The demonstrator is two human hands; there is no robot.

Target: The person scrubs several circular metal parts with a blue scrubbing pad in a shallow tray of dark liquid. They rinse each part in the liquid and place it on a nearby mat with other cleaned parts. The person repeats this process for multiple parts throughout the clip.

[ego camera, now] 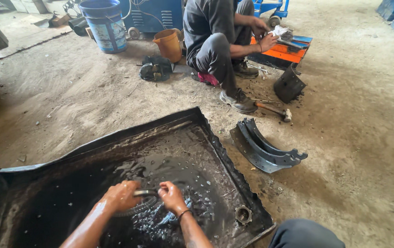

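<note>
My left hand (121, 195) and my right hand (171, 196) are wet and both grip a dark metal ring-shaped part (144, 194) held between them, low over black oily liquid. The liquid fills a large shallow black metal tray (169, 120) on the dirt floor. Under my hands lie several small wet metal parts (160, 218) in the liquid. A small round metal bushing (243, 214) sits in the tray's near right corner.
Curved grey brake shoes (263, 149) lie right of the tray. Beyond them a person (222, 41) crouches over an orange toolbox (282, 50), with another brake shoe (289, 85) and a hammer (275, 110) nearby. A blue barrel (105, 25) and orange bucket (168, 43) stand behind.
</note>
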